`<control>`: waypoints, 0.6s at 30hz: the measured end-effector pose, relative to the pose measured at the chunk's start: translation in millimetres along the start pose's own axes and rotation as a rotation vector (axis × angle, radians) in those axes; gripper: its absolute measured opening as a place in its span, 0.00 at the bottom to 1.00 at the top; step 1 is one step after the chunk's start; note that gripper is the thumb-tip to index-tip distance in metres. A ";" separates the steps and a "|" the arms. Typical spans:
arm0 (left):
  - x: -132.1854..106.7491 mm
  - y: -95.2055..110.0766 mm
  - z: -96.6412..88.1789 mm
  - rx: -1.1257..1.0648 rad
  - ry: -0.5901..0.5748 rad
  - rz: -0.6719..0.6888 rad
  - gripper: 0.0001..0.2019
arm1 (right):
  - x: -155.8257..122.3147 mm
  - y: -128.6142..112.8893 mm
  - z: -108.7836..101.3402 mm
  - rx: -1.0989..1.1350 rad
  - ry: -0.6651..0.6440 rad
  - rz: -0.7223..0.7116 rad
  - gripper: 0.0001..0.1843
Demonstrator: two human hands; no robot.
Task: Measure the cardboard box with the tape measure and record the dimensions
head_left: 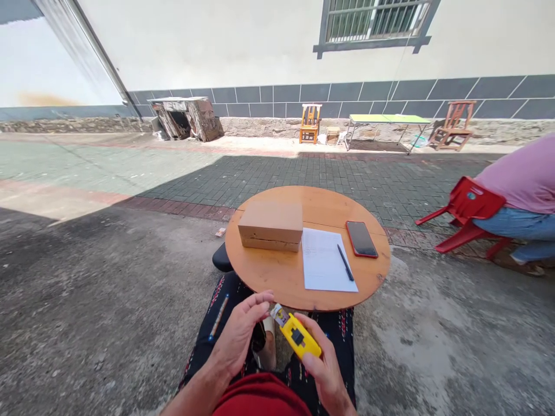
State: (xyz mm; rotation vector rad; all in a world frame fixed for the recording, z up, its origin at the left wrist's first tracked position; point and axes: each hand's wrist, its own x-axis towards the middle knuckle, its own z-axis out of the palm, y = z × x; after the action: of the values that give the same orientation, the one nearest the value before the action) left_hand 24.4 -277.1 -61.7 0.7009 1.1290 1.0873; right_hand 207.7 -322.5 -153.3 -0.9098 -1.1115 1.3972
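My right hand (323, 358) grips a yellow hand-held device (303, 341) low over my lap, in front of the table. It has a rounded body, a black patch on its face and a clear, silvery end with a whitish tip. My left hand (243, 326) is beside that tip, with thumb and fingers drawn together; whether they pinch something small cannot be made out. Beyond my hands, a cardboard box (271, 225) rests on the round wooden table (260, 283). Right of it lie a white paper sheet (323, 260) with a black pen (346, 263) on top, and a smartphone (361, 239).
At right, a person in a pink top (524, 173) sits on a red plastic chair (477, 199). Along the far wall stand a wooden chair (309, 124), a green-topped folding table (388, 119), another chair (455, 126) and a weathered hutch (188, 118).
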 end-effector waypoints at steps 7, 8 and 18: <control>6.1 -7.1 -3.2 0.046 0.029 0.020 0.20 | -1.7 -4.0 5.0 0.026 0.098 0.030 0.38; 6.8 -5.9 -3.5 0.040 0.030 0.029 0.20 | -1.5 -5.6 6.5 0.037 0.109 0.036 0.38; 75.1 37.2 -33.9 0.099 0.205 0.354 0.30 | 26.0 -26.0 -9.2 0.314 0.226 0.051 0.29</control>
State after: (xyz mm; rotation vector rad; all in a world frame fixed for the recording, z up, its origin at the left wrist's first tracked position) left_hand -16.2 -196.5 -66.2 0.9057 1.2695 1.4351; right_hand 220.3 -295.9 -129.4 -0.8462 -0.6805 1.4223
